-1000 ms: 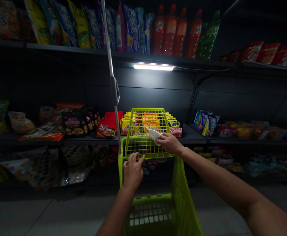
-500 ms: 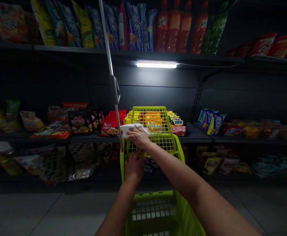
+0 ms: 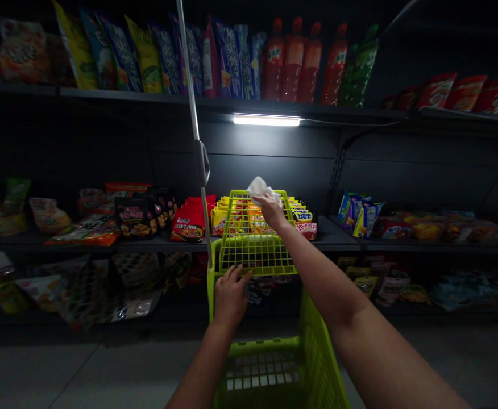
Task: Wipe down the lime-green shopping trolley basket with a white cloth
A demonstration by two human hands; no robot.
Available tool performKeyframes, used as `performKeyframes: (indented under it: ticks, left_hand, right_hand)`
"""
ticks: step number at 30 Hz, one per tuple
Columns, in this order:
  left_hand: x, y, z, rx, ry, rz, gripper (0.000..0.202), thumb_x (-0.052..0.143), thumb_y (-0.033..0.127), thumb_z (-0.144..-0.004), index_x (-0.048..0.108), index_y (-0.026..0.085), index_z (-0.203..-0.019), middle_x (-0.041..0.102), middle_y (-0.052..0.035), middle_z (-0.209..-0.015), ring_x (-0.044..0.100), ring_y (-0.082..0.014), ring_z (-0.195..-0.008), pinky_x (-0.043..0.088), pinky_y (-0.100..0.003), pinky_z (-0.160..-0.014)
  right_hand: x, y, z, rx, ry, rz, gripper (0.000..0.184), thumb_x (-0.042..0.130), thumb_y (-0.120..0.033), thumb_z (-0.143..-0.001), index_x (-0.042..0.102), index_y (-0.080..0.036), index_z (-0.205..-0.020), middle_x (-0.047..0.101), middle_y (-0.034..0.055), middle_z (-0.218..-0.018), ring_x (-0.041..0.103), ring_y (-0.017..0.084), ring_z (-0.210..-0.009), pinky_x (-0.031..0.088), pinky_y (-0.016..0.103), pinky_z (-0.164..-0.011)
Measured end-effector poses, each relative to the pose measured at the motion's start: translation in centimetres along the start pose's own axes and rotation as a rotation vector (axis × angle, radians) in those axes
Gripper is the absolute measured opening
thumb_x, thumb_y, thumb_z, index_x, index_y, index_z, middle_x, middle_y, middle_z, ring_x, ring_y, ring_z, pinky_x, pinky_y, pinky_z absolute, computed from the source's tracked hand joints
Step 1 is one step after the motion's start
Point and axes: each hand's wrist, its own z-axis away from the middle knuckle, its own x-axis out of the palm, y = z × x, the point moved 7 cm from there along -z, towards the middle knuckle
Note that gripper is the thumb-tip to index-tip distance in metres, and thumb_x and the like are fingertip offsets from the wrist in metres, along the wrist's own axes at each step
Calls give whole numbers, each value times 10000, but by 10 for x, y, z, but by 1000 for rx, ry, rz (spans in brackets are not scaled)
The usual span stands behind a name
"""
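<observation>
A lime-green plastic shopping cart (image 3: 255, 250) stands in front of me with its grid flap raised. My left hand (image 3: 229, 295) is closed on the near edge of that flap. My right hand (image 3: 270, 207) reaches to the flap's top far edge and is closed on a white cloth (image 3: 258, 187) pressed against the rim. Packets of noodles on the middle shelf show through the grid behind it.
Dark store shelving (image 3: 249, 241) runs across the view, holding snack packets, with bottles (image 3: 300, 57) and bags on the top shelf. A metal pole (image 3: 198, 130) rises just left of the cart. A strip light (image 3: 266, 120) glows under the upper shelf. Grey floor lies below.
My right hand has carried the white cloth from the flap's left side up to its top far edge. My left hand has stayed on the flap's near edge.
</observation>
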Motion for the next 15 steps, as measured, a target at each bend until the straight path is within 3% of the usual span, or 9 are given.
performKeyframes:
  ticks: [3,7,11,13,15]
  left_hand:
    - [-3,-1,-1,-10,21,13,589,540,19,-799,694,322,-1281,588,-34,-1484,448,-280,-1422,377,-472,-1092]
    - [-3,-3,-1,-12,29,10,522,561,71,-817,705,324,-1251,597,-31,-1475,463,-284,-1403,373,-473,-1081]
    - [-3,-1,1,-19,26,-2,465,559,88,-831,724,320,-1199,621,-50,-1441,463,-275,-1407,371,-472,-1072]
    - [-3,2,2,-15,25,1,439,553,93,-838,732,311,-1175,638,-51,-1418,464,-273,-1410,371,-473,-1073]
    - [-3,5,2,-5,26,12,454,547,89,-841,725,312,-1194,626,-41,-1437,463,-270,-1414,370,-477,-1079]
  right_hand:
    - [24,6,25,-21,-126,26,391,529,-78,-905,774,-336,-1069,737,-4,-1248,591,240,-1274,226,588,-1196]
    - [41,-1,119,-175,-217,-55,366,548,-46,-877,797,-306,-946,787,-2,-1091,665,199,-1160,339,447,-1145]
    - [34,2,203,-220,-318,-143,347,577,-17,-825,793,-289,-818,802,-8,-949,718,200,-1046,423,389,-1043]
    - [24,3,209,-241,-371,-186,331,595,-19,-801,788,-286,-773,801,-17,-886,737,193,-963,475,344,-960]
    - [5,8,182,-234,-347,-183,318,597,-29,-791,790,-280,-768,796,-20,-846,739,186,-886,506,319,-902]
